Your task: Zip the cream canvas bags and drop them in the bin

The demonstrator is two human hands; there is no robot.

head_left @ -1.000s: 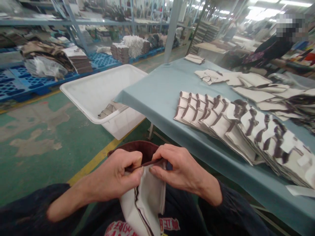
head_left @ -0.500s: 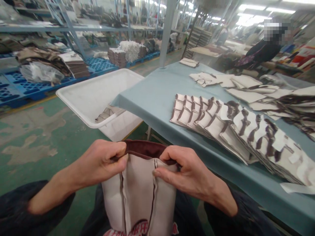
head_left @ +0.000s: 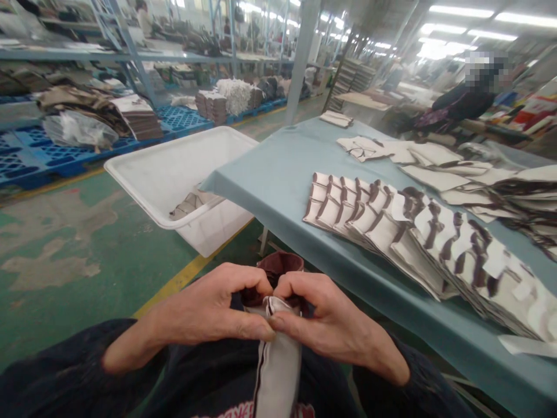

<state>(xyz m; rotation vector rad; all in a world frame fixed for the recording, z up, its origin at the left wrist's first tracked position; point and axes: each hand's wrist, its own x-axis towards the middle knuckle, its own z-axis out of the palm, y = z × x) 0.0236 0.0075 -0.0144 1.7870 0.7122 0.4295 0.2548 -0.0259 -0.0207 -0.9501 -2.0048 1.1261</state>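
Note:
My left hand [head_left: 217, 313] and my right hand [head_left: 324, 319] meet over my lap, thumbs touching. Both pinch the top of a cream fabric piece [head_left: 278, 371] with a dark maroon cuff [head_left: 281, 264] and a dark seam down its length. The fabric is gathered narrow between my fingers and hangs down toward my dark clothing. The cuff bunches up just behind my fingertips.
To the right, a blue-covered table [head_left: 278, 168] carries a fanned row of similar cream-and-maroon pieces [head_left: 418, 232] and looser piles [head_left: 478, 174] beyond. A white plastic tub [head_left: 174, 174] with a few pieces stands on the green floor. Blue pallets with stacks lie behind. Another person [head_left: 465, 98] works at the far right.
My hands have come together and folded the fabric, which was spread wide between them half a second ago. The piece now hangs narrow and lower in my lap.

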